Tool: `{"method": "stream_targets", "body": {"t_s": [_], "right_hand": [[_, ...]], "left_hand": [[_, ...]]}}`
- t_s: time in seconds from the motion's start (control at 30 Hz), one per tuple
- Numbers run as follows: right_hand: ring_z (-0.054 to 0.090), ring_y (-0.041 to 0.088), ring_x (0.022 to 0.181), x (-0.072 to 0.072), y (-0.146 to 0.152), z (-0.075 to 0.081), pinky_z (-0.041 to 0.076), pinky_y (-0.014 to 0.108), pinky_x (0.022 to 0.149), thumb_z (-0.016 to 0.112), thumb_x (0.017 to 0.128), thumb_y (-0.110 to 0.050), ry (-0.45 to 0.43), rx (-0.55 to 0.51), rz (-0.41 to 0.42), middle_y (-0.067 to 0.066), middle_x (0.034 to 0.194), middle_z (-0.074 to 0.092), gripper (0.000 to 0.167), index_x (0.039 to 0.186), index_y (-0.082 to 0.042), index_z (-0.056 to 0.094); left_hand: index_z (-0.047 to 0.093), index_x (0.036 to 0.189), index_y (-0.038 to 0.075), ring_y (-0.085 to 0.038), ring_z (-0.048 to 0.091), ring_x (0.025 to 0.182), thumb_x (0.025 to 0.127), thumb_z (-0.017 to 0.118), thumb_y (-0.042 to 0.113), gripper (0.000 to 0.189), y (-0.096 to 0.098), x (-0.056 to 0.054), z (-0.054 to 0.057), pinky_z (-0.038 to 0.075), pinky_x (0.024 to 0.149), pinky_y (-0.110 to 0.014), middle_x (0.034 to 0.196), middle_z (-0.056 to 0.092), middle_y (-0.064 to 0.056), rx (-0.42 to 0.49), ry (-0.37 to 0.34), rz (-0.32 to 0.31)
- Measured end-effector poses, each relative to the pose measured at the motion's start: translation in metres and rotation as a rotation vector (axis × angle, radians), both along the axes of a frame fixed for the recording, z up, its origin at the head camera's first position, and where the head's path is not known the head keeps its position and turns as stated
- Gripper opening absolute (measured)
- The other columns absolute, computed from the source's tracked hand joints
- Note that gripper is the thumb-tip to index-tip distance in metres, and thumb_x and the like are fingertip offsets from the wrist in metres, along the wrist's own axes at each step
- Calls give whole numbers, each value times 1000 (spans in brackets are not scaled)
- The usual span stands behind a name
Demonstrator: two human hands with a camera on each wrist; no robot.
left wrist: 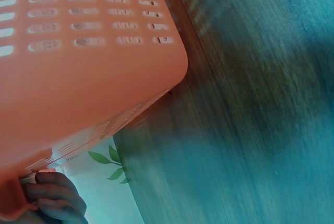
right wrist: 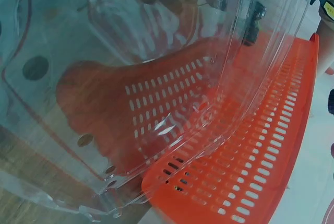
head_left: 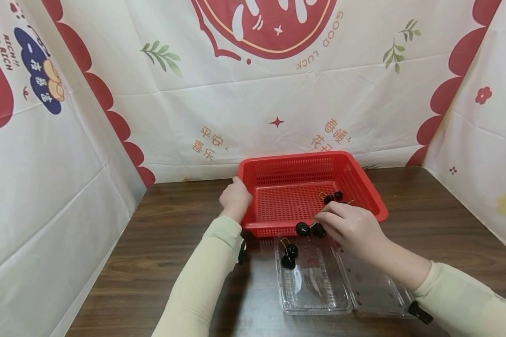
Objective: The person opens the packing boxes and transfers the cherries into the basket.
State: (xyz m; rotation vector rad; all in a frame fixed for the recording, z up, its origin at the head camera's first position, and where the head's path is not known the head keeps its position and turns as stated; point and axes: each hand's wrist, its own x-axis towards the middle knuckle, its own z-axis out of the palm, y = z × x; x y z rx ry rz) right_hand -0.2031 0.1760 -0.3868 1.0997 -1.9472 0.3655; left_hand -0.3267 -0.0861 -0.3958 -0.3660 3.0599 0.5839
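Observation:
My left hand (head_left: pixel 236 199) grips the left rim of a red perforated basket (head_left: pixel 295 157); in the left wrist view its curled fingers (left wrist: pixel 58 199) show at the rim. With my right hand (head_left: pixel 354 229) I pinch a pair of glossy dark cherries (head_left: pixel 303 229) by the stem, over the basket's front rim and the back of a clear plastic clamshell box (head_left: pixel 316 306). Another dark pair of cherries (head_left: pixel 292 251) with a looped stem lies in the box's left half. More cherries (head_left: pixel 329 199) sit at the basket's right side, partly hidden by my right hand.
The clamshell's clear lid (head_left: pixel 375 297) lies folded out to the right, under my right forearm. Everything stands on a dark wood table (head_left: pixel 152 262). A printed white cloth (head_left: pixel 253 107) rises behind the basket and along both sides.

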Motion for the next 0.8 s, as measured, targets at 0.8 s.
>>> {"method": "stream_targets", "body": {"t_s": [0.8], "right_hand": [[64, 17, 73, -30, 41, 11, 49, 39, 55, 77, 68, 6, -144, -68, -212, -1, 89, 63, 24, 85, -11, 74]], "left_hand": [[42, 136, 4, -26, 64, 85, 90, 64, 21, 53, 0, -2, -2, 52, 72, -43, 100, 65, -14, 6, 16, -1]]}}
